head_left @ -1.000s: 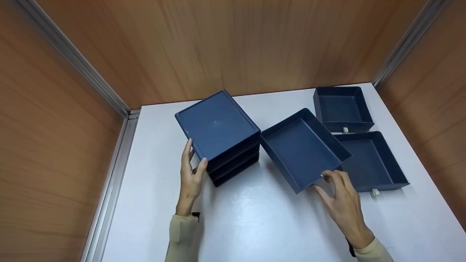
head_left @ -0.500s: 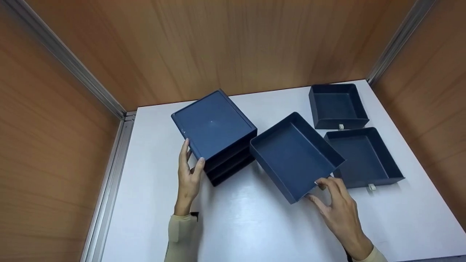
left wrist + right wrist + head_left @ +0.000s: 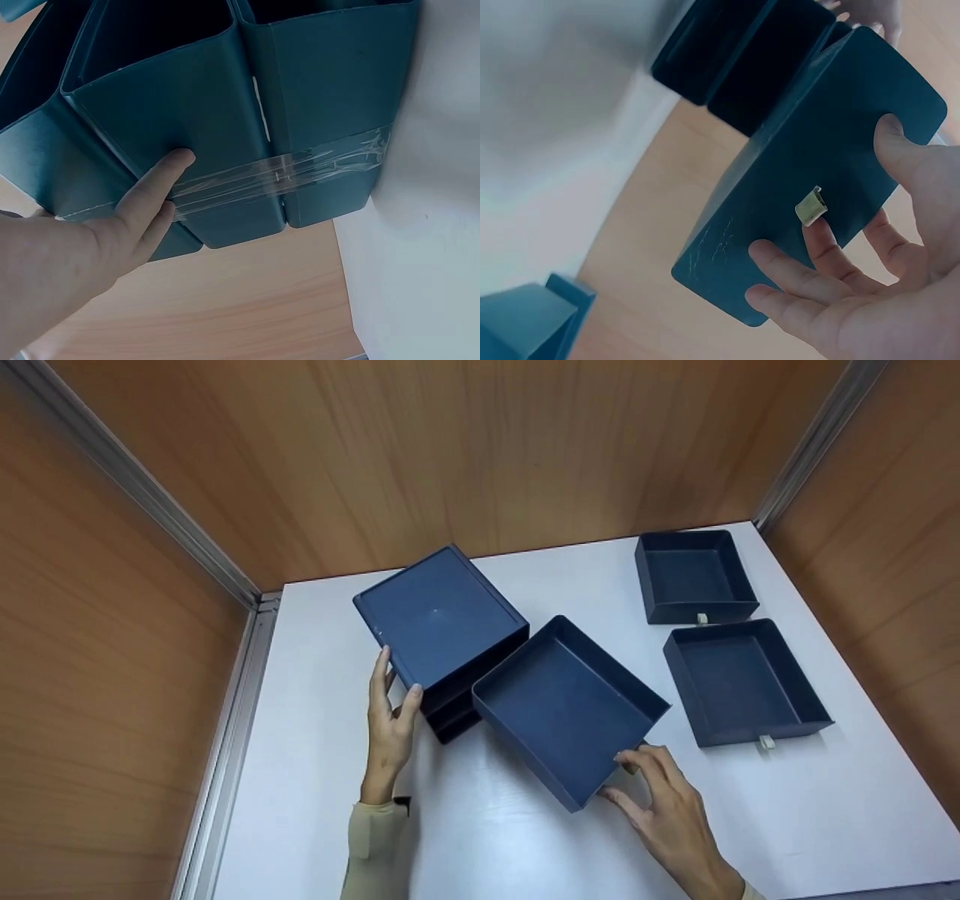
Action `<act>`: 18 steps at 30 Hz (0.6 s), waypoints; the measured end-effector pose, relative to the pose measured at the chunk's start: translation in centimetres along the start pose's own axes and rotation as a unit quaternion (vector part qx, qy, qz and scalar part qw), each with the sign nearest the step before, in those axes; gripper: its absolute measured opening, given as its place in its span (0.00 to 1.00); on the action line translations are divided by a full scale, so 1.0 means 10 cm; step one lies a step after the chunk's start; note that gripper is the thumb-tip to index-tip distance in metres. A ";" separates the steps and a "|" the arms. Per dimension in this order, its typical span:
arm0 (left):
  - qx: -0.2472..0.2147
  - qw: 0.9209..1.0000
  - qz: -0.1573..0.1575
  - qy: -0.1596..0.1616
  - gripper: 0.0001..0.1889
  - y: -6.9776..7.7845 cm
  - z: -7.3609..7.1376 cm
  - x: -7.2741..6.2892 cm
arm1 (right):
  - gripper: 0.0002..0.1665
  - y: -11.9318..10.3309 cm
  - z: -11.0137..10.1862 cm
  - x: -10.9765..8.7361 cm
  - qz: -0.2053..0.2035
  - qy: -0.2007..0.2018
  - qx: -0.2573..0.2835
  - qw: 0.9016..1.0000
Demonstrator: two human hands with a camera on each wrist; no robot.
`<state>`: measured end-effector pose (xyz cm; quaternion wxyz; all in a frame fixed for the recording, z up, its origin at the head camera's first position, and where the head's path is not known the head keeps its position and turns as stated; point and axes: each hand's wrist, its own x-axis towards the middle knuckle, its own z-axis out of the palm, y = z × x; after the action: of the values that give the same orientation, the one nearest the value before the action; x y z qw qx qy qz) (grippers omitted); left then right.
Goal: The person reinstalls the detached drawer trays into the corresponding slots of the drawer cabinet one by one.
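A dark blue cabinet (image 3: 442,611) with stacked slots stands left of centre in the head view. My left hand (image 3: 388,739) rests against its left side, fingers extended; the left wrist view shows clear tape (image 3: 322,161) across that side. My right hand (image 3: 671,810) holds a dark blue drawer (image 3: 566,712) by its front panel, raised and tilted before the cabinet. In the right wrist view, the thumb and fingers are on that panel, around a small pale pull tab (image 3: 811,208). The drawer covers part of the cabinet's front openings.
Two more dark blue drawers, a farther one (image 3: 696,576) and a nearer one (image 3: 746,682), lie on the right of the white table (image 3: 480,840), pale tabs facing me. Wooden panels (image 3: 480,457) border the table at the back, left and right.
My right hand has brought the drawer left and nearer to me, from beside the cabinet to before its open front. My left hand stays on the cabinet's side.
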<state>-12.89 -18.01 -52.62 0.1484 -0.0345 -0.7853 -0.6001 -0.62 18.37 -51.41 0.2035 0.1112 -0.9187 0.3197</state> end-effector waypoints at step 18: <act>0.002 1.000 0.005 0.003 0.39 -0.04 0.01 0.02 | 0.37 -0.29 -0.06 -0.10 -0.017 -0.015 -0.009 1.000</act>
<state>-13.19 -18.10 -52.94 0.1541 -0.0362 -0.7859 -0.5978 1.35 16.58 -49.88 0.1964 0.1299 -0.9224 0.3062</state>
